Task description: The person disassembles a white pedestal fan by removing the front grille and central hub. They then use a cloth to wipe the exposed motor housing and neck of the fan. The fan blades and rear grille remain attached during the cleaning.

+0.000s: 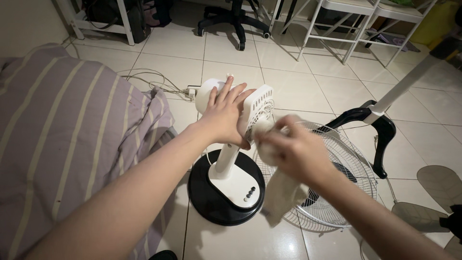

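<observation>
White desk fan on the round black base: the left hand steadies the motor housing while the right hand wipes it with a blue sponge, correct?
Not quite. The head view shows the right hand holding a white cloth, not a blue sponge. The rest stands: the left hand lies flat on the motor housing of the white desk fan on its round black base.

The fan motor housing [257, 108] is white, and its stand base [226, 192] is black with a white panel carrying dark buttons. The cloth [284, 190] looks off-white, though motion blurs it. The wire fan guard [337, 192] is white (its centre dark). The bedsheet [62, 144] is lilac with pale stripes. The floor tiles [298, 82] are glossy cream.
</observation>
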